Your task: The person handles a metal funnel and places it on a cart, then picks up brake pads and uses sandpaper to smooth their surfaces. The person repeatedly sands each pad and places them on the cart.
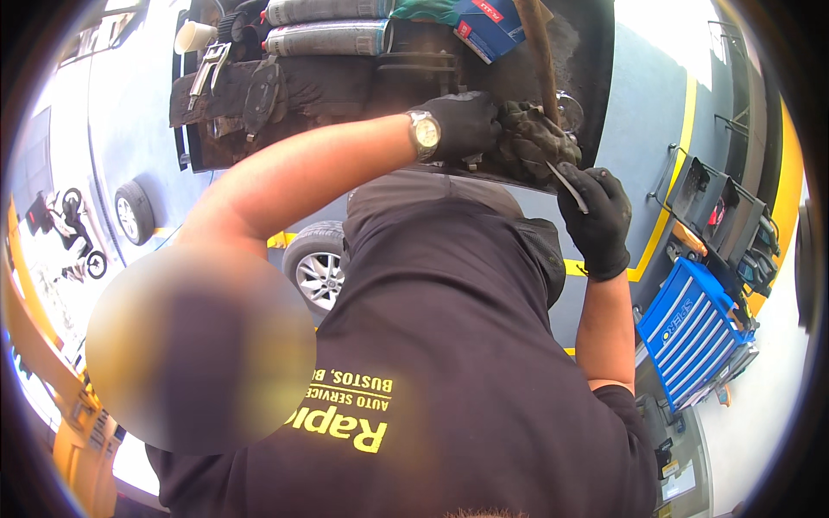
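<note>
My left hand (464,127), in a black glove with a metal wristwatch (425,133) above it, is closed at the near side of the workbench (337,82). Its fingertips meet the edge of a lumpy dark-grey object (534,138); what they grip is hidden. I cannot tell whether that object is a greasy part or a crumpled glove. A brown stick-like shaft (537,53) rises behind it. My right hand (598,214), also black-gloved, is closed round a slim, pale metal tool (567,187), whose upper end points toward the grey object.
Two spray cans (328,38), a blue box (489,28), a white cup (195,36) and dark worn parts (263,93) lie on the bench. A wheel (316,266) stands below it, another wheel (134,212) farther left. At right is a blue tool cabinet (693,332).
</note>
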The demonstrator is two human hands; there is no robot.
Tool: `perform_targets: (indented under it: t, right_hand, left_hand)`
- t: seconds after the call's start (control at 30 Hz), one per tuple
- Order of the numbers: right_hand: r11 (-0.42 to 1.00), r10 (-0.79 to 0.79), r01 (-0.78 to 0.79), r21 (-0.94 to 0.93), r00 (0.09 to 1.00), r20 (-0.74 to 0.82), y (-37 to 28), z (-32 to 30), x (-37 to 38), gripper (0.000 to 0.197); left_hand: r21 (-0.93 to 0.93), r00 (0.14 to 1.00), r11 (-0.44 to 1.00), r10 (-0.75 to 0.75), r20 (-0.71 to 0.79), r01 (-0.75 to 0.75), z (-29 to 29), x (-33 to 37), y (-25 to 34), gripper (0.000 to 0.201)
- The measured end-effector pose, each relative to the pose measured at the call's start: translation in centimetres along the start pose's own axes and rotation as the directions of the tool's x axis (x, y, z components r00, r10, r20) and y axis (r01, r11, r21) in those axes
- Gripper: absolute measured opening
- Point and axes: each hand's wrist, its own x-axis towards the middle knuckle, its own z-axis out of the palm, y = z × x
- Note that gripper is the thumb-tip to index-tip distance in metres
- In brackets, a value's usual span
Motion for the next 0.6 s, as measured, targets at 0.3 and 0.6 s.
perform_targets:
  t: [0.3,0.6]
  right_hand:
    - [0.998,0.03,-0.035,-0.043,0.993,-0.115,-1.2,-1.7,-0.1,0.042]
    - [0.912,-0.407,0.397,-0.098,0.908,-0.102,-4.0,2.0,8.9,0.038]
  left_hand:
    - [-0.945,0.928,0.325,-0.359,-0.099,0.025,-5.5,-3.1,-1.7,0.051]
    - [-0.956,0.801,0.291,-0.57,-0.186,-0.015,-6.1,-7.8,3.6,0.059]
